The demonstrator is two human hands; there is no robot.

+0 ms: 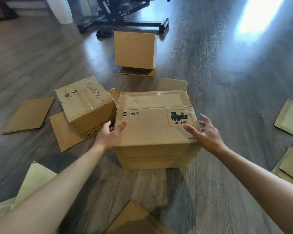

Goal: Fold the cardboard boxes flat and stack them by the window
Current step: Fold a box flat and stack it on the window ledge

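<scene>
At the PICO box's side edges, both hands spread.

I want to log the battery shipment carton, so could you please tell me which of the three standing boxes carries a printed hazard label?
The nearest box, between both hands: it alone shows the red-bordered UN 3481 label.

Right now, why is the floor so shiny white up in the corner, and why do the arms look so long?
Head view: bright light glares off the floor, washing out its grain; the wide-angle lens stretches the left hand and right hand arms toward the edges.
</scene>
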